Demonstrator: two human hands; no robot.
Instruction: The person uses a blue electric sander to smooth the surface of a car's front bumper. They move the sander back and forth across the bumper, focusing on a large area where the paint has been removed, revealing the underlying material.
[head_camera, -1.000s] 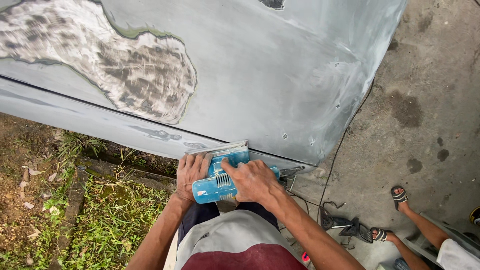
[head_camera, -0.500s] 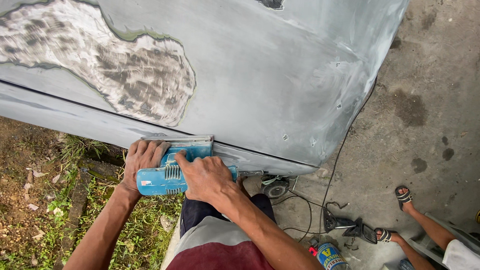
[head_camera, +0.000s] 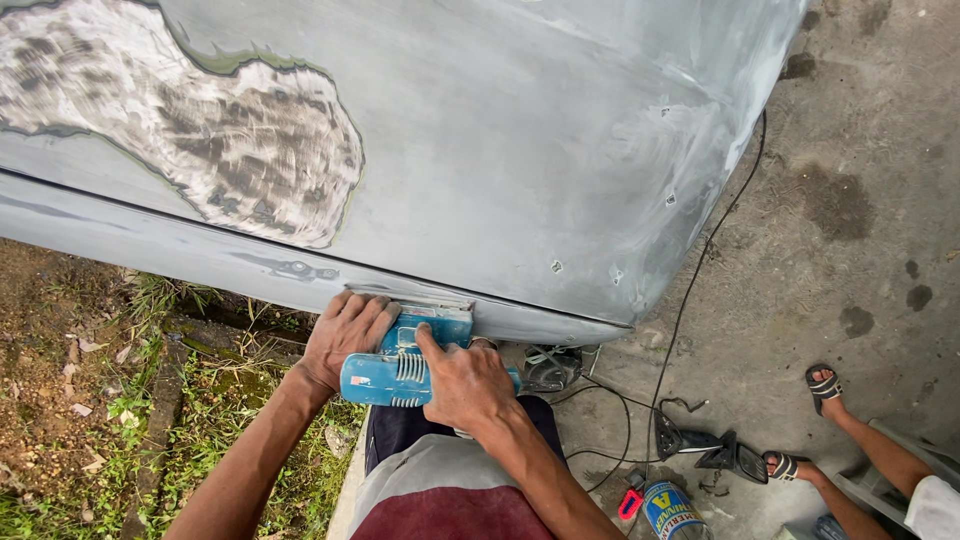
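Observation:
Both of my hands hold a blue electric sander (head_camera: 400, 365) against the lower edge of a grey, sanded car body panel (head_camera: 520, 150). My left hand (head_camera: 342, 335) grips the front of the sander. My right hand (head_camera: 462, 380) presses on its top and rear. The sander's flat pad sits on the panel's bottom strip. A large patch of pale filler (head_camera: 200, 130) with streaky sanding marks covers the panel's upper left.
A black power cord (head_camera: 690, 300) runs down the concrete beside the panel. Another person's sandalled feet (head_camera: 815, 385) show at the lower right, near a black car mirror (head_camera: 715, 450) and a spray can (head_camera: 665, 505). Grass and soil lie at the left.
The sander and both hands slid left along the panel's lower edge, then back to the right. The view has shifted with them.

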